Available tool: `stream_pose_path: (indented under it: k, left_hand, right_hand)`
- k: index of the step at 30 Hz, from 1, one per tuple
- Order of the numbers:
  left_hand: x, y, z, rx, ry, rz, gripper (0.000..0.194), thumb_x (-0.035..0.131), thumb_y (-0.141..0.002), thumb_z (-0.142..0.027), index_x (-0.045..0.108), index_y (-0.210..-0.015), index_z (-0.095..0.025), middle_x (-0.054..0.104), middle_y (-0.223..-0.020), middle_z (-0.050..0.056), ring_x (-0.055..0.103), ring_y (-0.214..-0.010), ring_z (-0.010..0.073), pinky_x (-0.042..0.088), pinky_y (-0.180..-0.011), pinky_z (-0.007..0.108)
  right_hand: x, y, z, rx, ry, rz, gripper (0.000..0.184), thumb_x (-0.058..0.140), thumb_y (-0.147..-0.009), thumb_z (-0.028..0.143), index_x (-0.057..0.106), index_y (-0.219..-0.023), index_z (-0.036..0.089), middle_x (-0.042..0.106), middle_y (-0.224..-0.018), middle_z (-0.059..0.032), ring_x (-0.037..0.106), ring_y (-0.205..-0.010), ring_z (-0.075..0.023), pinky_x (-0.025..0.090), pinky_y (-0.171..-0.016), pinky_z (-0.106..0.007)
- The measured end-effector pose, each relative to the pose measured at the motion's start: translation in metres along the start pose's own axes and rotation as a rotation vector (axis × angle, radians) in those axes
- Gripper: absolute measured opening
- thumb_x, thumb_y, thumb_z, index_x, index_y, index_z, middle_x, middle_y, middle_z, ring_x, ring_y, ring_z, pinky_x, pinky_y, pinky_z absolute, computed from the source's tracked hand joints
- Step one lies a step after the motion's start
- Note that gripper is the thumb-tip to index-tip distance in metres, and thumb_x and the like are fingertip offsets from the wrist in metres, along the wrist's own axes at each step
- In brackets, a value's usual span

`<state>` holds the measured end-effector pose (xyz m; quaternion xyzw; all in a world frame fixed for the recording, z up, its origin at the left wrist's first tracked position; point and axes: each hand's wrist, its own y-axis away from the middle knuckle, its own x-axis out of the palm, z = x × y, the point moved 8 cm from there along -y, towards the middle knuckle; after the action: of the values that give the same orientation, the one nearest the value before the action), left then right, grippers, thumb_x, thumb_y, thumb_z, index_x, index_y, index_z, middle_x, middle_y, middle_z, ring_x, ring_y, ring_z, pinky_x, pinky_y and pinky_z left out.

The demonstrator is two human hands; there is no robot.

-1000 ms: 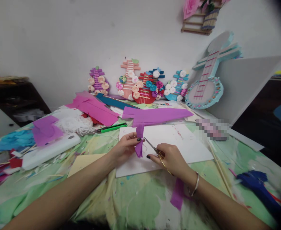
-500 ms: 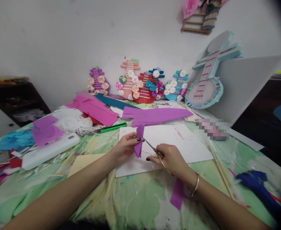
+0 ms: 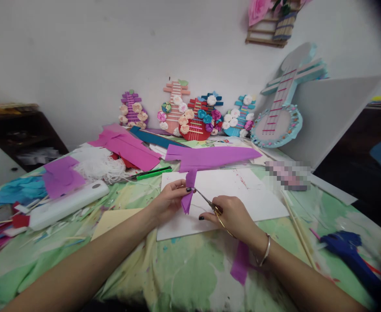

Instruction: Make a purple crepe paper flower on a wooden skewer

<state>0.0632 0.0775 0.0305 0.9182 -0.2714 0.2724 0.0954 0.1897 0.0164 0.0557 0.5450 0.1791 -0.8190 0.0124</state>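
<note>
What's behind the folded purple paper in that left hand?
Behind the folded purple paper in the left hand, a flat white board shows. The part that the paper covers can't be seen, nor any marks there.

Pink object [image 3: 286,173], right: pixelated. Wooden wall rack [image 3: 266,43], far right: top cropped. Scissors [image 3: 209,201], folded purple paper [image 3: 186,203]: contact too small to tell.

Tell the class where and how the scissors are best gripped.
Probably by the gold handles, coming from the right: they sit on that side, in the right hand, while the slim blades point left toward the purple paper.
</note>
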Motion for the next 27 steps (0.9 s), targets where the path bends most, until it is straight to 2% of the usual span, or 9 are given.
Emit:
stream_pose_path:
  k: [11,17,21,24,27]
  left_hand:
    - [-0.002,-0.001,0.001,-0.008,-0.011,-0.021,0.028,0.073,-0.063,-0.009,0.064,-0.089,-0.011,0.067,-0.076,0.003,0.060,-0.061,0.0087,0.046,-0.059,0.019]
    - [-0.007,-0.001,0.002,-0.026,-0.033,-0.059,0.029,0.073,-0.064,-0.011,0.062,-0.091,-0.011,0.069,-0.078,0.005,0.061,-0.063,0.0100,0.044,-0.057,0.018]
    - [-0.012,-0.003,0.003,-0.015,-0.148,-0.056,0.027,0.070,-0.068,-0.018,0.059,-0.092,-0.012,0.069,-0.078,0.007,0.060,-0.063,0.0115,0.039,-0.051,0.018]
    - [-0.012,-0.005,0.004,-0.005,-0.256,-0.034,0.023,0.067,-0.071,-0.022,0.055,-0.089,-0.014,0.069,-0.079,0.009,0.059,-0.060,0.0125,0.039,-0.052,0.020]
    - [-0.006,-0.005,0.003,0.070,-0.442,0.027,0.020,0.067,-0.071,-0.023,0.053,-0.081,-0.015,0.069,-0.083,0.009,0.062,-0.072,0.0165,0.041,-0.060,0.023]
  right_hand:
    - [-0.004,0.000,0.000,0.014,-0.041,-0.031,0.048,0.061,-0.075,0.056,0.043,-0.054,0.017,0.049,-0.053,0.0024,0.038,-0.049,-0.0094,0.023,-0.051,-0.022]
    - [-0.021,-0.003,-0.010,0.039,-0.021,-0.169,0.049,0.053,-0.079,0.058,0.043,-0.054,0.017,0.048,-0.051,0.0014,0.040,-0.049,-0.0098,0.025,-0.051,-0.022]
    - [-0.044,-0.009,-0.043,0.155,0.145,-0.172,0.050,0.048,-0.079,0.062,0.048,-0.055,0.017,0.049,-0.050,-0.0008,0.042,-0.048,-0.0115,0.024,-0.050,-0.024]
    - [-0.055,-0.008,-0.084,0.351,0.293,-0.063,0.048,0.048,-0.078,0.061,0.052,-0.058,0.017,0.055,-0.055,-0.0043,0.048,-0.051,-0.0145,0.024,-0.049,-0.025]
    - [-0.053,0.000,-0.121,0.525,0.407,0.113,0.032,0.056,-0.076,0.047,0.059,-0.070,0.016,0.063,-0.070,-0.0100,0.057,-0.062,-0.0198,0.027,-0.050,-0.026]
